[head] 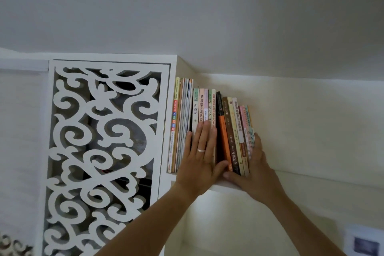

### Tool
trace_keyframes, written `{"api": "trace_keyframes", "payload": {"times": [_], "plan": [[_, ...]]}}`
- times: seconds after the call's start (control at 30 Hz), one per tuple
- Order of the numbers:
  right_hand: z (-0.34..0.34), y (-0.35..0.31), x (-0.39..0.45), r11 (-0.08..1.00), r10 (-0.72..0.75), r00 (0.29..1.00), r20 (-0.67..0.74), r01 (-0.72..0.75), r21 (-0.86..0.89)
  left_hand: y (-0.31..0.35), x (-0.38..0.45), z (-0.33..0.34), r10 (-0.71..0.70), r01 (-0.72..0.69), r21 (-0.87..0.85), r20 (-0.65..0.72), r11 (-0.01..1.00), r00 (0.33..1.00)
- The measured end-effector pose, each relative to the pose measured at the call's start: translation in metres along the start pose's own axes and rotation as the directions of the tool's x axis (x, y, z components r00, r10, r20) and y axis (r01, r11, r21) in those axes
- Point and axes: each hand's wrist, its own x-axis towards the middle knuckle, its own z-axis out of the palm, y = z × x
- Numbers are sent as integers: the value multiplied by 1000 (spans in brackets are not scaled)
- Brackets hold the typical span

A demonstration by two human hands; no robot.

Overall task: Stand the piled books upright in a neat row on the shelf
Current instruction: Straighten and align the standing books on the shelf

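From the head camera, the books point(209, 127) stand in a row on the shelf point(224, 187). The left hand point(200, 156) lies flat on the spines, its fingers straight and holding nothing. A ring point(201, 150) is on one finger. The right hand point(254, 166) wraps the end of the row, thumb under the spines and fingers on the last book's cover. Left of the left hand is a carved white panel point(104, 141).
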Motion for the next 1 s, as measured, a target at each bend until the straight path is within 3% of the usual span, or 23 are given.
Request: {"api": "trace_keyframes", "payload": {"times": [0.3, 0.53, 0.87, 1.0], "plan": [[-8, 8, 5, 990, -123, 990, 64, 117, 81, 0, 2, 0, 8, -8, -57, -7, 998, 1000], [-14, 12, 6, 947, -226, 956, 185, 171, 270, -6, 1, -5, 56, -57, -120, -9, 991, 998], [-12, 15, 7, 972, -156, 967, 199, 115, 204, -5, 4, 1, 15, -14, -146, 6, 989, 1000], [-22, 20, 6, 965, -149, 948, 282, 77, 250, -7, 5, -1, 33, -28, -148, 33, 989, 999]]}}
